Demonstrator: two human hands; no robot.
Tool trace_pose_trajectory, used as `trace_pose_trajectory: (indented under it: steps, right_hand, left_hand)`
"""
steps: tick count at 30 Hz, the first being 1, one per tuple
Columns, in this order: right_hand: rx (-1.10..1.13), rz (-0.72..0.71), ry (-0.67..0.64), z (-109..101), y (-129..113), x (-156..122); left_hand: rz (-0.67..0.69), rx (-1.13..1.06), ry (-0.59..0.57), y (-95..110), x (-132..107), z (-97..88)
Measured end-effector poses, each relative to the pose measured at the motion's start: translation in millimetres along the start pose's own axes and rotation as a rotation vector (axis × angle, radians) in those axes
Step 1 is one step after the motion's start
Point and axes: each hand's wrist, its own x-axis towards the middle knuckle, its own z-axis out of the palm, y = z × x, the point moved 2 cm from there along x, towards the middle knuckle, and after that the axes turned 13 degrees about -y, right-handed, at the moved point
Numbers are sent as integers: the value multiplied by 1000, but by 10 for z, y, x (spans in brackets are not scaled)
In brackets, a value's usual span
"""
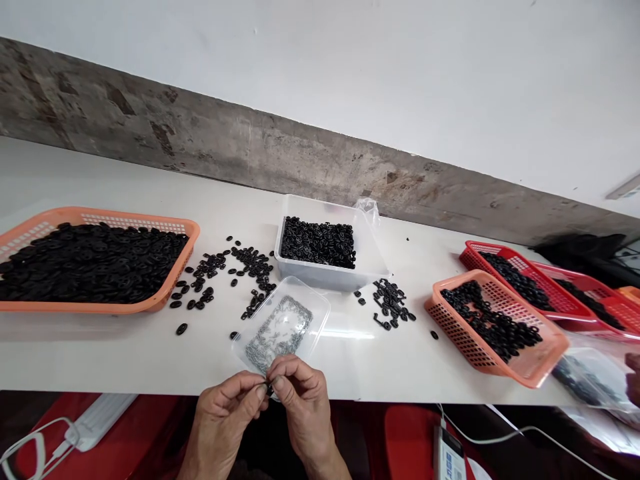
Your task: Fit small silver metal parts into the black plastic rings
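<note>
Pinching a small black part (271, 388) between their fingertips, the left hand (225, 413) and right hand (306, 403) meet at the near edge of the white table (345, 363). Just beyond lies a clear tray (317, 313) of small metal pieces. Farther off stands a deeper clear bin (320, 277) filled with black parts, loose pieces (181, 329) scattered left and right. One orange basket (100, 308) sits left; another orange basket (460, 339) stands right, near red baskets (563, 297).

Hands (223, 407) have room rightward — shallow tub (318, 321) blocks ahead.
</note>
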Motion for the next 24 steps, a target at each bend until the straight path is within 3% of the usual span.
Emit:
trace_pose_trajectory:
  steps: [12, 19, 24]
  right_hand:
    - [-150, -52, 26, 77, -129, -56]
    - [-73, -19, 53, 80, -60, -65]
    - [-142, 16, 65, 117, -23, -75]
  left_hand:
    - [61, 0, -21, 35, 1, 31]
    - [-3, -224, -40, 22, 37, 16]
    - [6, -414, 80, 22, 48, 22]
